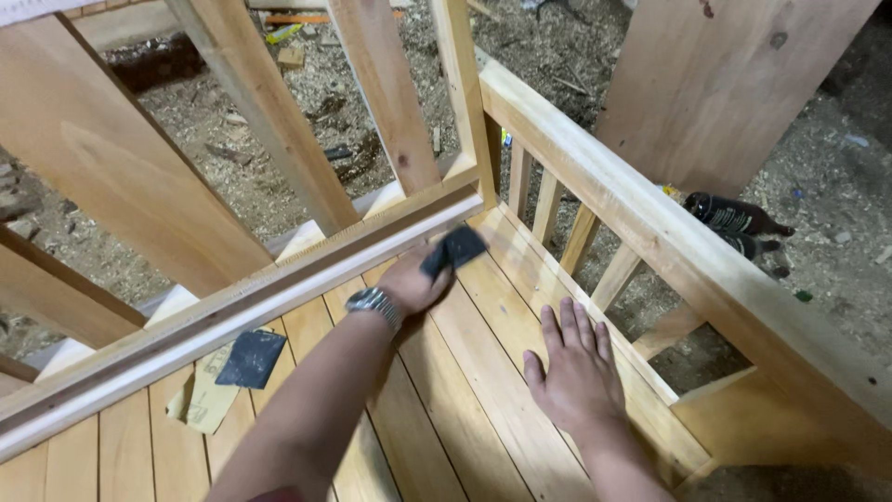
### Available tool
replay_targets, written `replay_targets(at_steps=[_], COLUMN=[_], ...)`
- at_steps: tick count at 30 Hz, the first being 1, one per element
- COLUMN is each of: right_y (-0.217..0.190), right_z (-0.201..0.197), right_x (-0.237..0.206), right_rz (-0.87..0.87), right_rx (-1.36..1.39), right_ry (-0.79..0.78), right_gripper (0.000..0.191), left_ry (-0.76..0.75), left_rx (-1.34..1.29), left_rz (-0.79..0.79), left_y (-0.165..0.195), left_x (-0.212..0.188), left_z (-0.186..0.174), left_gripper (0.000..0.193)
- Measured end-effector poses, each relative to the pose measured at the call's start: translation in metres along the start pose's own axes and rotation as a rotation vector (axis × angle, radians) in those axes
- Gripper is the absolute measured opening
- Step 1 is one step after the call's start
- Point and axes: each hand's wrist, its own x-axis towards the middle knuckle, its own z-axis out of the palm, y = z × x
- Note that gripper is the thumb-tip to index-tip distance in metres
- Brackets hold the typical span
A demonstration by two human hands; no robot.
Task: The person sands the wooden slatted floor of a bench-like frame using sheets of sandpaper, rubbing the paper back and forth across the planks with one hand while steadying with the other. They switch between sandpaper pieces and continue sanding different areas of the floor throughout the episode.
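A: The left hand point(413, 279) is pinching a dark sandpaper piece point(453, 249) against the slatted floor point(446, 409), right beside the bottom rail point(232, 311).

B: The right hand point(576, 372) lies flat and open on the boards, holding nothing. Good bracing. Best to keep the strokes along the grain with even pressure.

A: A spare sandpaper sheet point(249, 358) lies on the boards nearby.

Dark sheet of sandpaper point(452, 251), gripped in the left hand point(413, 279), folded, its far end sticking out past the fingers and pressed on the slatted wooden floor point(483, 372) just under the low rail point(232, 311), near the corner; the slats are pale, smooth, running lengthwise, and the right hand point(574, 372) lies flat, palm down, on them
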Motion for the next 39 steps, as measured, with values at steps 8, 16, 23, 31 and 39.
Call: replay_targets(at_steps=[8, 16, 23, 31, 39], right_y=[-0.001, -0.002, -0.003, -0.003, -0.003], right_z=[-0.004, -0.005, -0.005, -0.006, -0.004], right_x=[0.0, -0.002, -0.003, -0.002, -0.005], right_rz=[0.011, 0.001, -0.02, -0.012, -0.017], right_rx=[0.007, 0.002, 0.041, 0.052, 0.049], right_ry=[-0.01, 0.002, 0.052, 0.044, 0.06], right_gripper=[0.074, 0.075, 0.078, 0.078, 0.075], left_ry=[0.168, 0.288, 0.209, 0.17, 0.477], left_rx=[0.076, -0.102, 0.058, 0.046, 0.104], left_rz=[0.378, 0.308, 0.304, 0.581, 0.507], left_y=[-0.008, 0.03, 0.019, 0.015, 0.059], left_x=[-0.011, -0.029, 0.004, 0.011, 0.047], left_z=[0.012, 0.018, 0.024, 0.06, 0.062], left_gripper=[0.052, 0.053, 0.058, 0.054, 0.057])
